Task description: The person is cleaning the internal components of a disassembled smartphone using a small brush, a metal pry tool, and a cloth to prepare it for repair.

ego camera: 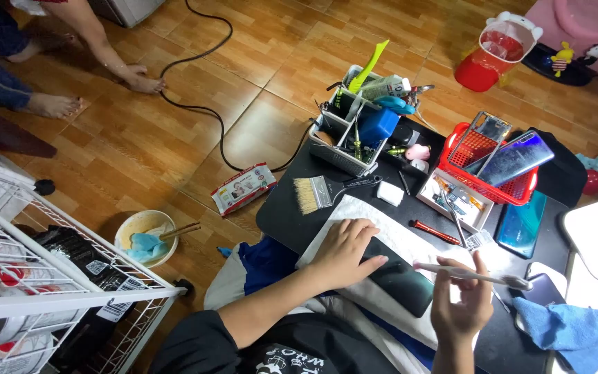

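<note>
Pressing my left hand [344, 251] flat, fingers spread, on a dark phone [399, 277], right hand [459, 305] pinching a white brush [472, 275], red-and-white wipes pack [243, 188] on floor, left of centre.

Left hand [344, 253] covered near end of dark phone [399, 277]; blue cloth [576, 329] cut by right edge; organiser [354, 128] contents too small.

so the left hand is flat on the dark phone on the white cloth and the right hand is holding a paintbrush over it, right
Not quite. The left hand does press flat on the dark phone lying on the white cloth, but the right hand holds a thin white pen-like tool, not a paintbrush. The paintbrush lies untouched on the black table beyond the cloth, as the head view shows.
</note>
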